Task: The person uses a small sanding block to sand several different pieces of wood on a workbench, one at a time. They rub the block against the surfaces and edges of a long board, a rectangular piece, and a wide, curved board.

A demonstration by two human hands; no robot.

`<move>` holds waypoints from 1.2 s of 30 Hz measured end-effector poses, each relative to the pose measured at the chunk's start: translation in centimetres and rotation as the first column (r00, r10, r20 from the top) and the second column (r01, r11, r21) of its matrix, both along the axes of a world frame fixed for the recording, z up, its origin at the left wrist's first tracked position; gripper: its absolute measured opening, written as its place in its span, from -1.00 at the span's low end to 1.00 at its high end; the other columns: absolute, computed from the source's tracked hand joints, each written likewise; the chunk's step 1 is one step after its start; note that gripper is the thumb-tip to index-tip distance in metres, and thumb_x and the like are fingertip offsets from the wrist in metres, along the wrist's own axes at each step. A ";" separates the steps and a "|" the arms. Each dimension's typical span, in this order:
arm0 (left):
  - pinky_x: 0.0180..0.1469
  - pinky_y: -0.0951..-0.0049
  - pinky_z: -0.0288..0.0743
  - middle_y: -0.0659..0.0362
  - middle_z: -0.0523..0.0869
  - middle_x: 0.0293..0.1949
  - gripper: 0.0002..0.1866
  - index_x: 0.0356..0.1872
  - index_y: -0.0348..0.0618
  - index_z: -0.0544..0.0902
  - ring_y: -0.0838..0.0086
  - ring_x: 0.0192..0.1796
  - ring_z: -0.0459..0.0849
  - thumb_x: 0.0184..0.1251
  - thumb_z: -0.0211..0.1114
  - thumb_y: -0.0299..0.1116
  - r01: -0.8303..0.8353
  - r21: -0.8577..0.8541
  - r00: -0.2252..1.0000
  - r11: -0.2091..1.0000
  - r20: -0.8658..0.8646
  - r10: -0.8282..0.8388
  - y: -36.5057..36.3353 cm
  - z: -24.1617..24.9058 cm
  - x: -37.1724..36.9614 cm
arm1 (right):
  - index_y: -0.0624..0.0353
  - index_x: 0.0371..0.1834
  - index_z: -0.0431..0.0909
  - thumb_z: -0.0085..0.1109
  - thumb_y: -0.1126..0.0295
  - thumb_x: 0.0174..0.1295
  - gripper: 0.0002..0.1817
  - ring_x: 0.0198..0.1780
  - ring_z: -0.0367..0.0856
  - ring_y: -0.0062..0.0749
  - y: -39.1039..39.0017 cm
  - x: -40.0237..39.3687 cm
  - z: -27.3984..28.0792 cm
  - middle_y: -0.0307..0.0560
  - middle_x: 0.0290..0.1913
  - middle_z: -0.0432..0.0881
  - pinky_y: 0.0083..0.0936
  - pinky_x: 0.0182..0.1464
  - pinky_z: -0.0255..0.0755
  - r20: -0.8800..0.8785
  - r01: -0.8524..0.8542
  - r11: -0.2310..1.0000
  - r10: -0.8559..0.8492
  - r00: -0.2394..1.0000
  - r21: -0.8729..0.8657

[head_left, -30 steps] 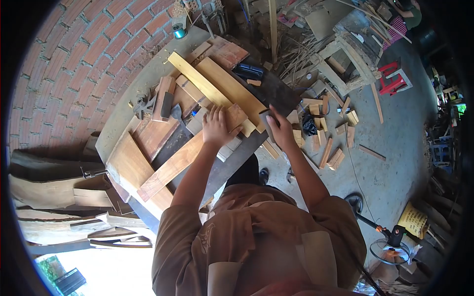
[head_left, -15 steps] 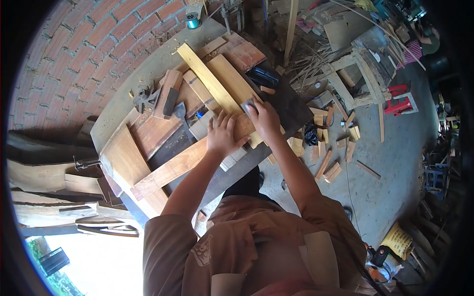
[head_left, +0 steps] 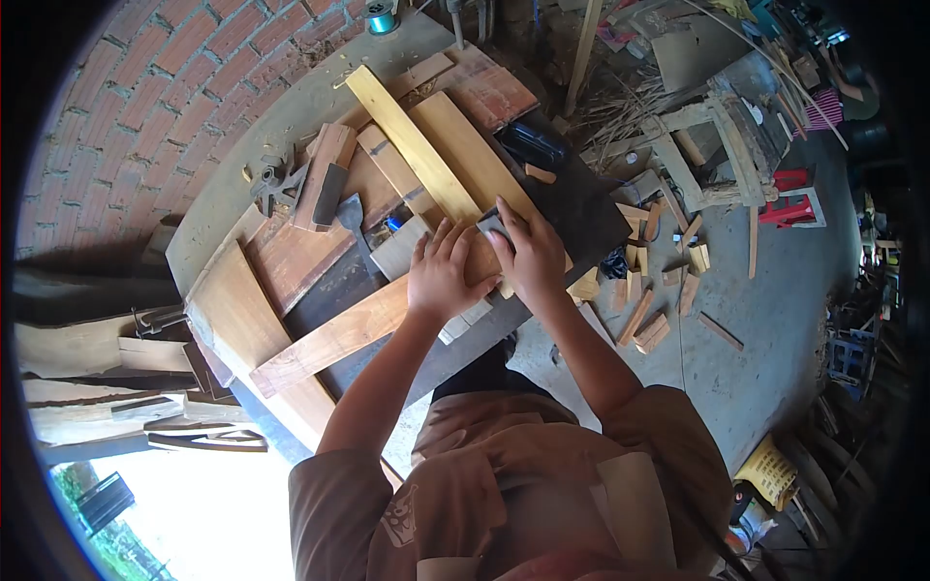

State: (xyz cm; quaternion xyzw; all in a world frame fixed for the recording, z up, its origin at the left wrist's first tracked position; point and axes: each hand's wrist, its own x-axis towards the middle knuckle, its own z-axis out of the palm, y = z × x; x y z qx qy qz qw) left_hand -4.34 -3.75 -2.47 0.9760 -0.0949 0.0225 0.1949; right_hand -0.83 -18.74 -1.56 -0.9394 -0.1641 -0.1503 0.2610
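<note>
A long wooden board [head_left: 334, 334] lies slantwise across the workbench. My left hand [head_left: 444, 279] rests flat on it near its right end, fingers spread. My right hand [head_left: 531, 254] is closed over a small dark grey pad [head_left: 492, 224], which looks like sandpaper, at the board's right end. The pad's underside is hidden. Beyond my hands, a pale yellow wood strip [head_left: 407, 136] and a wider plank [head_left: 465, 155] run away from me. A pale block [head_left: 399, 248] is just beyond my left hand, and a flat metal blade [head_left: 354, 218] lies farther left.
The bench [head_left: 581, 208] also carries a wooden hand plane [head_left: 325, 179], a metal fitting [head_left: 278, 184], a dark case [head_left: 533, 145] and a spool [head_left: 380, 17]. Offcuts [head_left: 651, 334] litter the floor at right, near a wooden frame [head_left: 722, 150] and a red stool [head_left: 790, 198].
My right hand has moved a little toward me with the grey pad, at the board's end. My left hand stays on the board. The whole view has shifted slightly.
</note>
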 end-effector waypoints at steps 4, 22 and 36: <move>0.31 0.03 0.07 0.11 0.43 0.17 -0.22 0.13 -0.05 0.37 0.24 0.32 0.26 -0.15 0.34 0.13 0.002 -0.028 1.000 1.000 -0.009 -0.003 0.0 -0.2 0.0 | 0.00 0.11 0.47 0.12 0.12 0.12 -0.53 -0.44 0.46 -0.22 -0.9 -1.8 -0.1 -0.06 -0.47 0.41 -0.35 -0.44 0.35 -0.102 0.072 0.997 -0.074 0.992 -0.027; 0.28 0.10 0.14 0.05 0.51 0.09 -0.22 0.10 -0.12 0.41 0.21 0.26 0.36 -0.21 0.40 0.05 0.009 -0.040 0.998 0.999 0.069 -0.006 -0.1 0.2 0.1 | -0.03 0.12 0.46 0.16 0.13 0.08 -0.50 -0.47 0.43 -0.25 1.7 2.8 -1.0 -0.09 -0.50 0.39 -0.33 -0.46 0.33 0.111 0.045 0.999 -0.048 0.993 0.029; 0.25 0.11 0.19 0.00 0.52 0.08 -0.24 0.08 -0.15 0.43 0.21 0.25 0.38 -0.21 0.39 0.03 0.013 -0.014 0.995 1.000 0.103 -0.011 -0.2 -0.5 0.1 | -0.03 0.13 0.45 0.17 0.14 0.09 -0.50 -0.38 0.47 -0.23 0.8 0.0 -0.4 -0.06 -0.44 0.44 -0.36 -0.37 0.37 0.102 0.113 0.994 -0.112 0.988 -0.001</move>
